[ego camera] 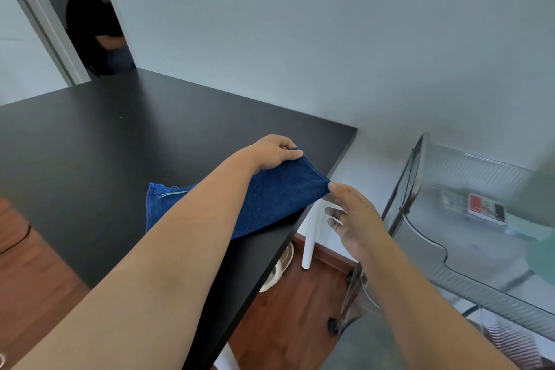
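A dark blue towel lies on the black table near its right edge, with its right end lifted off the surface. My left hand pinches the towel's far right corner between thumb and fingers. My right hand is just off the table edge; its thumb and forefinger pinch the near right corner, and the other fingers are spread loosely. My left forearm crosses over the towel and hides its middle part.
A clear plastic trolley with small items inside stands to the right of the table. A white table leg and wooden floor show below. A person in dark clothes is in the doorway at the far left.
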The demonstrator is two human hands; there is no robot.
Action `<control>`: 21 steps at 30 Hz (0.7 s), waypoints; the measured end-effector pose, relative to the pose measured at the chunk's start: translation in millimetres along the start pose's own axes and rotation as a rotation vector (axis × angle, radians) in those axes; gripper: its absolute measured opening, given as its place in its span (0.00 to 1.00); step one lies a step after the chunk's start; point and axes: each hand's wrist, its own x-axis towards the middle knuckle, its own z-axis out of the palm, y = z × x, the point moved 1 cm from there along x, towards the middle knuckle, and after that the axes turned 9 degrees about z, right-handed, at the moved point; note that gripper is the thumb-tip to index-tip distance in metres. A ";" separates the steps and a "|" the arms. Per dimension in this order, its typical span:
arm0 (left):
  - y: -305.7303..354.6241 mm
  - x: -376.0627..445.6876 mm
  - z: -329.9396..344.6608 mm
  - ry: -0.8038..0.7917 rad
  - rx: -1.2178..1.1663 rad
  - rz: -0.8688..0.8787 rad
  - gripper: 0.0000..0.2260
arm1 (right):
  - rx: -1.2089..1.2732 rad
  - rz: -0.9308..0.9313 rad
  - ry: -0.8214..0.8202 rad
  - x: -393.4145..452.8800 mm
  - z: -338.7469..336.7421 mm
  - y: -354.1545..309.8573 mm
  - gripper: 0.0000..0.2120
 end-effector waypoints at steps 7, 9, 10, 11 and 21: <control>1.4 -0.7 -8.3 -0.056 -0.059 -0.024 0.10 | -0.142 -0.089 -0.130 -5.6 -7.8 -23.4 0.12; 2.0 -0.8 -7.2 -0.092 -0.075 -0.021 0.09 | -0.199 -0.123 -0.157 -7.8 -11.2 -32.5 0.09; 2.0 0.4 -6.0 -0.102 -0.080 -0.016 0.09 | -0.222 -0.148 -0.167 -7.9 -12.1 -37.2 0.08; 1.6 2.1 -4.8 -0.107 -0.082 -0.011 0.10 | -0.247 -0.178 -0.171 -7.7 -12.2 -41.6 0.07; 10.7 10.4 -6.2 -0.060 -0.286 0.118 0.04 | -0.931 -0.141 -0.147 -10.1 -28.9 -76.1 0.11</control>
